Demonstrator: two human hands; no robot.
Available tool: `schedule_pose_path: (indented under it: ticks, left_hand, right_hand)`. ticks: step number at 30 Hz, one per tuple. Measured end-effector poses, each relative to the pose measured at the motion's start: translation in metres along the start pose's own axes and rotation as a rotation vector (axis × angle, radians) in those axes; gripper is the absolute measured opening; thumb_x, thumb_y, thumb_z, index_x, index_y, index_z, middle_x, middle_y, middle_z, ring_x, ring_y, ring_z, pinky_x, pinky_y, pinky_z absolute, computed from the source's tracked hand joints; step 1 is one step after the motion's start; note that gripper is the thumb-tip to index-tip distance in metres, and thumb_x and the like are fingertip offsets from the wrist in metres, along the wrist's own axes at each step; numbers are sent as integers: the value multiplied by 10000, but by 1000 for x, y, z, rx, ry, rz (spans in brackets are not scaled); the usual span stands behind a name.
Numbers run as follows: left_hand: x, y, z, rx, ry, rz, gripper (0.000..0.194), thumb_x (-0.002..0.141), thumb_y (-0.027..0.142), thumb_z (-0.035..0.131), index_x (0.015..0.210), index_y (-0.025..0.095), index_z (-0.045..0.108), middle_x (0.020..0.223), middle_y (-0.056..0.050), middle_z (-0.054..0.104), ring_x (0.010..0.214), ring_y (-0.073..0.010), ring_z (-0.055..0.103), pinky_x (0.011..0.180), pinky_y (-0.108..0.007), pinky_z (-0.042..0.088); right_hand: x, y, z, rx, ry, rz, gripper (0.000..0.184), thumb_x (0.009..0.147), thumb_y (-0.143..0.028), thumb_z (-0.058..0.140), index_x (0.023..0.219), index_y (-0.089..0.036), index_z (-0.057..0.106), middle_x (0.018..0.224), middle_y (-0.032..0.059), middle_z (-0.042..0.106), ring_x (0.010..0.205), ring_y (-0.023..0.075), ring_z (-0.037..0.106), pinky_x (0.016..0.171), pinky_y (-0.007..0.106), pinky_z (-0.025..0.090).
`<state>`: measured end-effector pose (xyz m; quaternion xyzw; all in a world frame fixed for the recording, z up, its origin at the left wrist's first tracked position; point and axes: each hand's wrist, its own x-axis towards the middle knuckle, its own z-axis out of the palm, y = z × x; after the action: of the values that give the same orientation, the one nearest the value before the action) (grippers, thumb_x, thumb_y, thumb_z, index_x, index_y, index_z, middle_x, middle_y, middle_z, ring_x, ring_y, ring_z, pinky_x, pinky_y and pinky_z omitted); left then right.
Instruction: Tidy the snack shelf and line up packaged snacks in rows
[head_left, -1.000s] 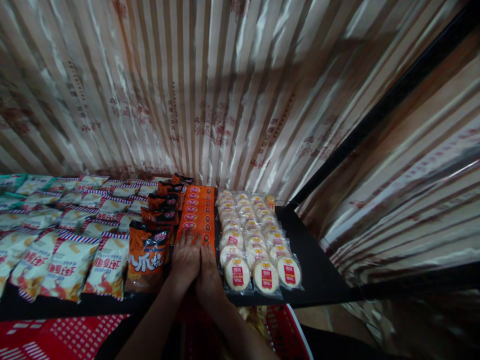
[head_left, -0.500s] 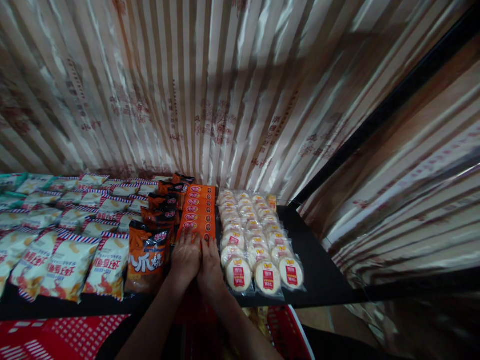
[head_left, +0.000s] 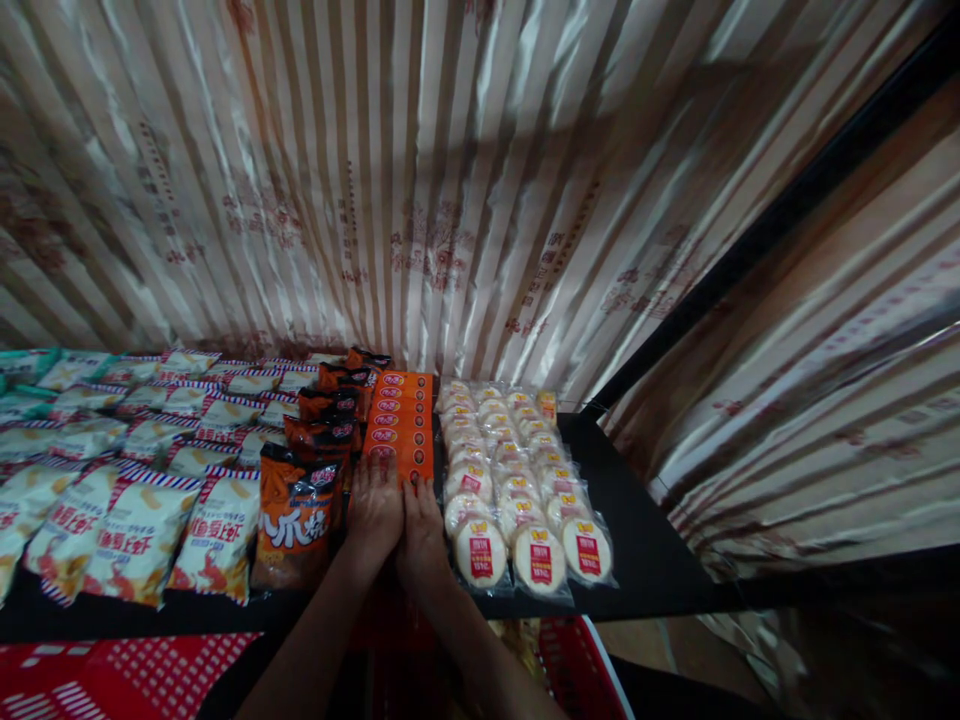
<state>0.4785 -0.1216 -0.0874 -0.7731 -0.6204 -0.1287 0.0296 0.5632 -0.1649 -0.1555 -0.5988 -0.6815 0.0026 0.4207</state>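
A row of flat orange packs (head_left: 399, 412) with oval logos runs from front to back on a black shelf (head_left: 637, 540). My left hand (head_left: 376, 505) lies with its fingers stretched over the near end of the row. Beside it, almost touching, my right hand (head_left: 422, 525) rests its extended fingers at the row's near right end. Both hands cover the front packs, so those are hidden. Left of my left hand stands an orange and black snack bag (head_left: 295, 520), with more like it behind. Clear-wrapped round white rice crackers (head_left: 480, 553) lie right of my right hand.
White snack bags (head_left: 139, 530) fill the shelf's left side in rows. A red basket (head_left: 150, 665) sits below at left, another red basket (head_left: 592, 665) below at right. Striped, shiny sheeting (head_left: 420, 180) hangs behind, and a black post (head_left: 750, 240) slants at right.
My left fingers have moved slightly back over the orange packs and look straighter. My right hand stays nearly in place, and the view has shifted a little.
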Motion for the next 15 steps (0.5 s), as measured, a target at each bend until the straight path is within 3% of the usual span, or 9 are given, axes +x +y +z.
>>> schedule_pose_path:
  ticks: [7, 15]
  left_hand:
    - [1, -2, 6, -16, -44, 21, 477, 877, 141, 339, 1341, 99, 447, 1354, -165, 483, 1301, -272, 384, 1062, -442, 321]
    - [-2, -1, -8, -28, -58, 54, 473, 882, 179, 376, 1346, 221, 459, 1360, -123, 488, 1304, -296, 375, 1034, -476, 346]
  right_hand:
    - [0, 0, 2, -32, -68, 66, 518, 837, -134, 400, 1353, -138, 440, 1407, 178, 410, 1344, 320, 300, 1032, 565, 342]
    - [1, 2, 2, 4, -119, 72, 518, 840, -133, 385, 1356, -125, 436, 1396, 200, 422, 1328, 339, 329, 1012, 598, 343]
